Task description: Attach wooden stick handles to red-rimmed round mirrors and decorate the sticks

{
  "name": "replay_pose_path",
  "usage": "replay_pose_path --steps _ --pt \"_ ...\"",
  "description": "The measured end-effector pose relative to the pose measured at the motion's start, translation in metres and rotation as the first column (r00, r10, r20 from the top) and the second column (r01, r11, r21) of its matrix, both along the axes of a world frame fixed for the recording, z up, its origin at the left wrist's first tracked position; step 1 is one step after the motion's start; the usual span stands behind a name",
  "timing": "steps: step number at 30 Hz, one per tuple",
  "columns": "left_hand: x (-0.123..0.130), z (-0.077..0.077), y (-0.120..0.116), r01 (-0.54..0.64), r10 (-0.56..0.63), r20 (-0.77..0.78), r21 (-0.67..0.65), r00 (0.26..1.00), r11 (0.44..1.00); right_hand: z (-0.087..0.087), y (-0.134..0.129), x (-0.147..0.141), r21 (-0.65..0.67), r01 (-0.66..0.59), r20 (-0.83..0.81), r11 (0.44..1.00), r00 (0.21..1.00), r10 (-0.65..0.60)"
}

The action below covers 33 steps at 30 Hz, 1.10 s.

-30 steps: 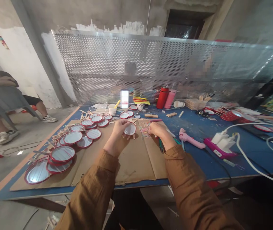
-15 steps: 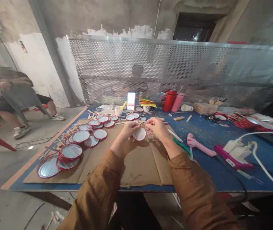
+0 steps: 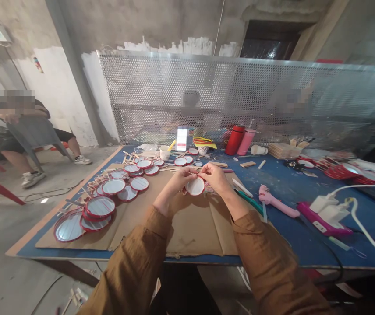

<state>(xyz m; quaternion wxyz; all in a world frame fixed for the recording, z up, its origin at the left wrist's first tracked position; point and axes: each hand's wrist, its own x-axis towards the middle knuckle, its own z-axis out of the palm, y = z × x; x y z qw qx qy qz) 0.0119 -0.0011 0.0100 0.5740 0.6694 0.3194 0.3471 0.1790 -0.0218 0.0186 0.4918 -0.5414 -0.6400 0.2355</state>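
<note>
My left hand (image 3: 182, 180) grips a small red-rimmed round disc (image 3: 195, 187) with a pale face, tilted up over the cardboard sheet (image 3: 187, 236). At the disc's top edge, my right hand (image 3: 214, 176) is closed in a pinch, its fingertips meeting those of the left. Whatever lies between the right fingertips is too small to make out. Thin coloured strands (image 3: 210, 190) lie behind the disc, under my right hand. On the left of the cardboard are several similar red-rimmed discs (image 3: 100, 206), some overlapping, with wooden sticks beside them.
To the right lie a pink glue gun (image 3: 277, 202), a purple power strip (image 3: 322, 220) with white plugs, and a green tool (image 3: 249, 200). A red bottle (image 3: 235, 140), pink bottle (image 3: 246, 142) and paper cup (image 3: 164, 152) stand before a perforated metal screen (image 3: 161, 87). A person (image 3: 26, 118) sits at left.
My right hand has moved left to the disc's top edge, closing the gap to my left hand. The whole view has shifted slightly.
</note>
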Motion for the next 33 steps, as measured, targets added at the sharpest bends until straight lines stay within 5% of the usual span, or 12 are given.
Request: replay_pose_path --steps 8,12,16,20,25,29,33 --pt "0.0 -0.002 0.0 -0.024 0.025 0.027 -0.036 0.999 0.999 0.002 0.0 0.0 -0.112 -0.052 -0.026 0.992 0.998 0.049" --pt "0.004 -0.003 -0.001 -0.063 0.063 0.004 -0.031 0.998 0.998 0.007 -0.006 0.001 -0.136 -0.05 0.132 0.989 0.989 0.068" --pt "0.004 -0.004 0.002 -0.008 0.007 -0.017 -0.066 1.0 0.998 0.005 -0.005 -0.003 -0.053 0.069 0.254 0.996 0.966 -0.054" --pt "0.0 -0.006 0.009 0.032 -0.036 -0.046 -0.077 0.998 0.997 -0.004 0.004 -0.011 -0.034 0.17 0.028 0.985 0.985 -0.169" --pt "-0.002 -0.009 0.013 0.003 -0.004 -0.065 -0.021 0.998 1.0 -0.009 0.01 -0.015 -0.168 0.061 -0.336 0.984 0.935 -0.116" --pt "0.002 -0.006 0.006 -0.048 0.047 -0.045 -0.018 0.998 0.999 -0.01 0.011 -0.017 -0.156 0.045 -0.35 0.987 0.932 -0.097" --pt "0.005 -0.003 -0.001 -0.145 0.145 -0.005 -0.006 0.989 0.989 -0.009 0.011 -0.018 -0.012 0.078 -0.178 0.997 0.981 -0.079"
